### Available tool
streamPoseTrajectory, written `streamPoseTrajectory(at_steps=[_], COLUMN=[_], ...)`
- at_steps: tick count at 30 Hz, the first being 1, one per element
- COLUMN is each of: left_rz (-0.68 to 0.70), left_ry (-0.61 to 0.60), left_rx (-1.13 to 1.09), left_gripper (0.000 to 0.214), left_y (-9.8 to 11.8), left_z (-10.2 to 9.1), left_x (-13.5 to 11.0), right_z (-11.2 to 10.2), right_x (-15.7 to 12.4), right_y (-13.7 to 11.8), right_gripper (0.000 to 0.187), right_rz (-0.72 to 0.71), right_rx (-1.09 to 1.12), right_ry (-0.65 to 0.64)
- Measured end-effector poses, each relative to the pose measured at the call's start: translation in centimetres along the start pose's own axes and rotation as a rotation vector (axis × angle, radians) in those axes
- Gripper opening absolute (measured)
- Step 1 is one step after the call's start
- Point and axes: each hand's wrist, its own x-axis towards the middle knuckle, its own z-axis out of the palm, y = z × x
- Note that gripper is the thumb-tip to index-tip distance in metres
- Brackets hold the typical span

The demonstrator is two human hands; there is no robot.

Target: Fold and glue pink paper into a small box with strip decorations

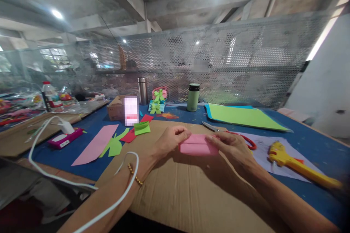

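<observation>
Presently in hand: one piece of pink paper (199, 146), held level over the cardboard sheet (180, 193), a crease or folded edge running along its length.
Left hand: thumb and fingers (175, 137) pinched on the paper's left end.
Right hand: thumb and fingers (229, 143) pinched on the right end; grip firm-looking, fingertips partly hidden.
Folding, done: the pink paper is doubled over into a small, flat oblong; judged part-made.
Folding, left: whether the flap is fastened cannot be told; no green trim sits on it.
Cut pieces, loose: one pink strip (97, 145), one green cut-out (115, 146) beside it, red scraps (130, 135), and a small green folded piece (142, 128) overlapping the red; all apart from the held paper.
Made-up pieces: a pink item (163, 92) and a blue item (151, 107) at the back, each with a green bow; by appearance, complete.
Scissors: red handles (250, 142), lying beyond the right hand, partly covered by it.
Glue gun: yellow (284, 159), on a pale sheet (264, 142) to the right, not in use.
Paper stock: green sheets (246, 117) over blue, stacked behind the scissors.
</observation>
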Motion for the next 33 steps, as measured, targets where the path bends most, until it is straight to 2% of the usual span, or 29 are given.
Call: streamPoseTrajectory(at_steps=[3,5,15,21,24,30,33], left_rz=[-0.049,-0.073,0.003,0.018,0.025,-0.002,-0.001], left_ry=[-0.054,-0.016,-0.030,-0.113,-0.137,-0.109,-0.079], left_rx=[-0.004,0.003,0.140,0.229,0.240,0.096,0.125], left_gripper=[0.039,0.035,0.035,0.035,0.037,0.036,0.033], left_y=[-0.3,-0.6,0.2,0.7,0.8,0.1,-0.2], left_z=[0.3,0.4,0.0,0.6,0.8,0.6,0.4], left_x=[-0.3,-0.4,-0.5,-0.9,-0.9,-0.7,-0.6], right_z=[0.4,0.7,1.1,1.3,1.3,1.0,1.1], right_x=[-0.2,-0.3,-0.2,-0.3,-0.3,-0.4,-0.3], right_y=[0.0,0.1,0.5,0.3,0.3,0.0,-0.3], right_gripper=[0.043,0.042,0.034,0.041,0.039,0.039,0.041], right_rz=[-0.006,-0.034,0.022,-0.025,-0.054,-0.117,-0.115], right_rx=[0.017,0.035,0.194,0.076,0.011,-0.024,-0.058], right_ry=[-0.014,-0.028,-0.141,-0.139,-0.117,-0.072,-0.095])
